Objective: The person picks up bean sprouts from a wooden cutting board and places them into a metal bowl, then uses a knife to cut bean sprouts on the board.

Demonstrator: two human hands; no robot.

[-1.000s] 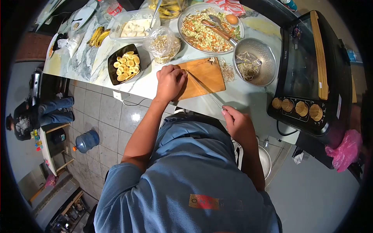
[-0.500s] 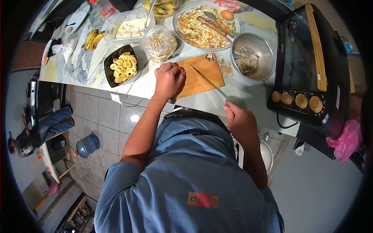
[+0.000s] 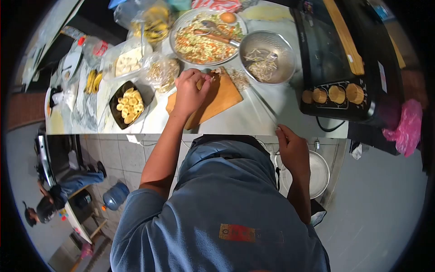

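Note:
My left hand (image 3: 191, 90) is closed in a pinch over the upper left part of the wooden cutting board (image 3: 222, 96). A small pale bit shows at its fingertips, too small to name. My right hand (image 3: 293, 148) grips a knife (image 3: 265, 103) at the counter's front edge; the blade points up and left, off the board's right side. Bean sprout scraps (image 3: 239, 78) lie at the board's far right corner. Beyond them, a metal pot (image 3: 286, 54) holds bean sprouts. Near my left hand sits a plastic bag of sprouts (image 3: 161, 73).
A large tray (image 3: 172, 45) carries chopped vegetables, an egg and utensils. Left are a black bowl of banana slices (image 3: 130, 105), a plastic tub (image 3: 111, 63), and bananas (image 3: 93, 81). A toaster oven (image 3: 317, 54) stands right. A person (image 3: 50, 201) is in the left background.
The view has shifted, so the counter sits differently in it. The knife has moved right, from over the board to beside it. My left hand now pinches above the board.

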